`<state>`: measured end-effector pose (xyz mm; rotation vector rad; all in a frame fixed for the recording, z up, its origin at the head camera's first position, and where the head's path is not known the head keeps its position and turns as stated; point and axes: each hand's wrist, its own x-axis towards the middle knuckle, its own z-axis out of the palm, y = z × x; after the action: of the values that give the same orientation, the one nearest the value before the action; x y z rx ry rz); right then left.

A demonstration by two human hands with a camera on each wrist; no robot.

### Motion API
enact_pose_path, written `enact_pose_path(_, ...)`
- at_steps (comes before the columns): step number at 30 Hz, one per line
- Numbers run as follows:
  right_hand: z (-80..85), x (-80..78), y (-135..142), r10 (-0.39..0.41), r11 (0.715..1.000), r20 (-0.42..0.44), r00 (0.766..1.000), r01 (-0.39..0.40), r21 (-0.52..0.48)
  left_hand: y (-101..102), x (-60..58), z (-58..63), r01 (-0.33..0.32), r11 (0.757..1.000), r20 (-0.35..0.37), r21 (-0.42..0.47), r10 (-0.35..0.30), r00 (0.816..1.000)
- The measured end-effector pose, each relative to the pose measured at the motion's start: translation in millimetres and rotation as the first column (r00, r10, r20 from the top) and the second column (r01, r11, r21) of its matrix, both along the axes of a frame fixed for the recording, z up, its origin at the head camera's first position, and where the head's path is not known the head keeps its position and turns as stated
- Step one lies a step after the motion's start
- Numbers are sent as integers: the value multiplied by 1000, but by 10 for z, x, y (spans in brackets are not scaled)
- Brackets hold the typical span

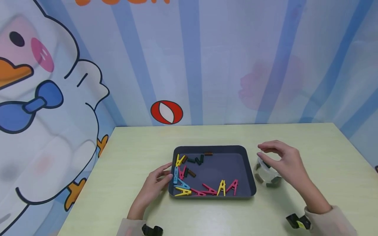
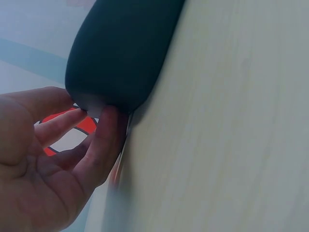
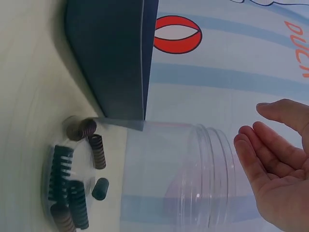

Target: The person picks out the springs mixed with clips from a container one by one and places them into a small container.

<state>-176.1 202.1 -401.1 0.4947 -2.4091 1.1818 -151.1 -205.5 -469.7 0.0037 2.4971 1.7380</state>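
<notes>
My left hand is at the left wall of the dark grey tray, its fingertips touching the outside. Above the clear plastic jar, my right hand hovers with thumb and fingers apart and nothing between them. Several green and brown coil springs lie at the jar's bottom. Inside the tray, more springs are scattered at the upper left. Yellow, blue and pink clothespins lie along its left and near sides.
The pale wooden table carries the tray, with the jar close to its right. A printed cloth backdrop with stripes and a cartoon duck hangs behind the table and along the left.
</notes>
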Motion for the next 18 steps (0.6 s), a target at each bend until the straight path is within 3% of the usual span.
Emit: enact_pose_path(18, 29, -90, -286, 69, 998, 5, 998, -69, -5, -9, -24, -35, -8, 1000, -2, -16, 8, 1000)
